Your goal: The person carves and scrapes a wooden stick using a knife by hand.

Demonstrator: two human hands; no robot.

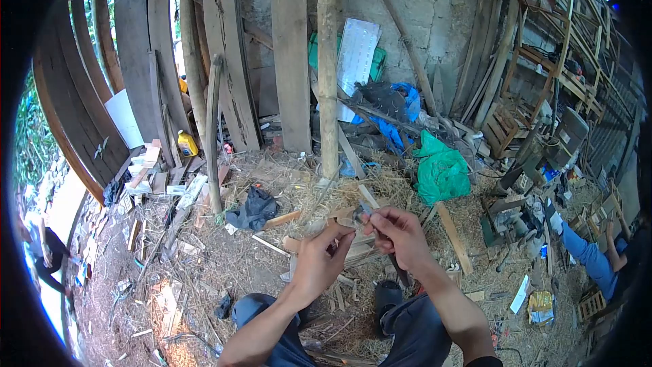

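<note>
Head view, and we're looking straight down at two bare hands meeting above a littered earth floor. On the left side, the left hand (322, 254) has its fingertips drawn together in a narrow pinch, and there's a small pale piece (346, 222) right at those fingertips, too small to name. Across from it, just beside and near the middle of the view, the right hand (402, 232) is curled tight around a slim, dark-handled tool (401, 270), its dark end poking out below the fist and its upper end close by the pale piece. Whether the two touch, I cannot tell. Below, the dark trousers (420, 331) show bent knees, with a black boot (388, 302) planted between them. Out on the ground it's straw and wood scraps everywhere, with a plank (454, 238) lying to the right of the hands and a crumpled black cloth (253, 208) off to the left. Further back, a wooden pole (327, 75) stands upright, a bulging green sack (443, 168) sits to its right, and blue sheeting (411, 102) is bunched up near the concrete wall (424, 10). Over at the far right edge, a person in blue trousers (589, 255) is low to the ground; another person (49, 251) shows, partly cut off, at the far left.
</note>
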